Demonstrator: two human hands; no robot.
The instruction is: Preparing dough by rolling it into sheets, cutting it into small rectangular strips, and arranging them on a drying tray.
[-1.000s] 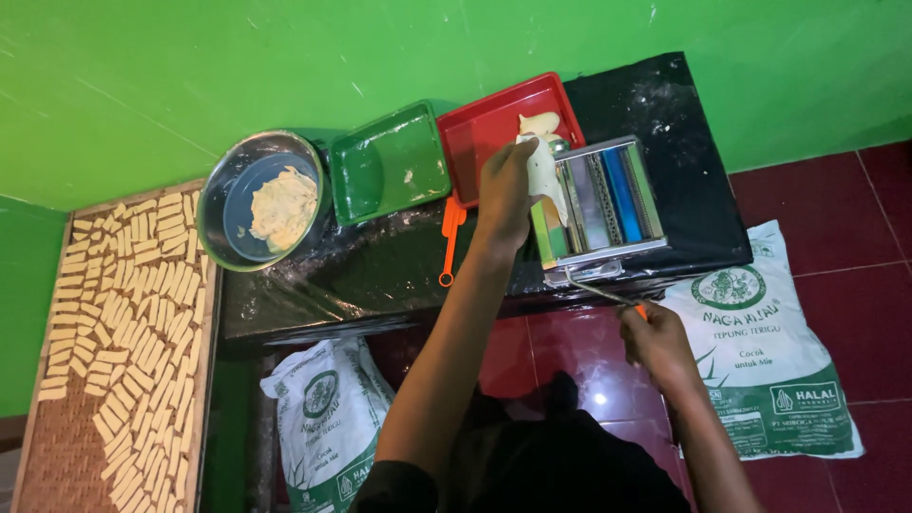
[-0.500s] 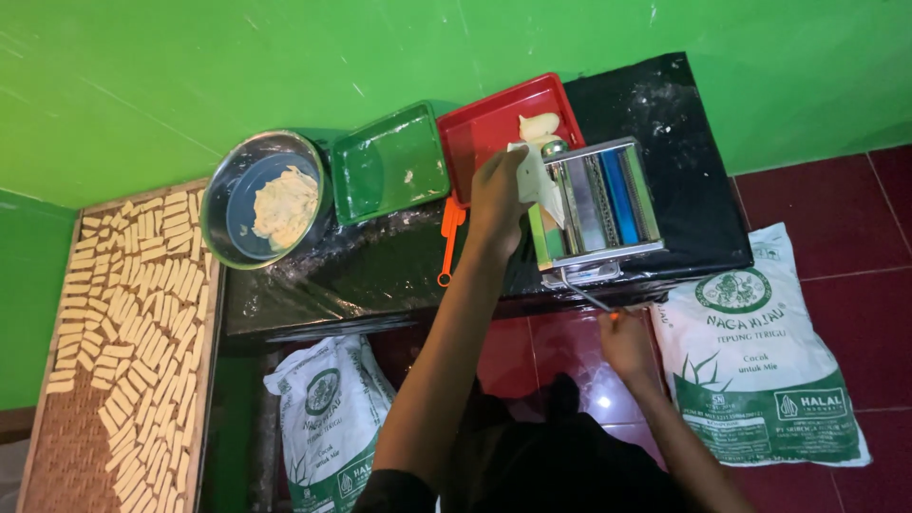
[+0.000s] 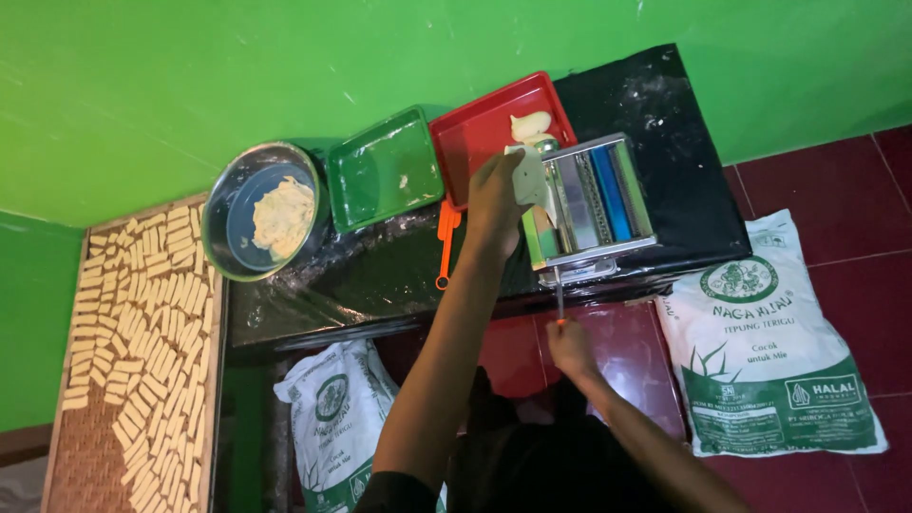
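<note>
On far left lies one woven mat w/ many small cut dough strips in rows, too many to count. Next on the black table stands one metal bowl w/ one lump of dough inside, then one green tray, then one red tray w/ one dough piece at its back. One orange scraper lies in front of the trays.

My left hand is at the top of the one pasta machine; my fingers are closed on a pale dough sheet which sits just at my fingertips, over the rollers on the machine's left side. My right hand is lower, in front of table edge, fingers wrapped around the crank handle that hangs down from the machine.

Under and beside the table: two flour sacks, one left sack, one right sack.
</note>
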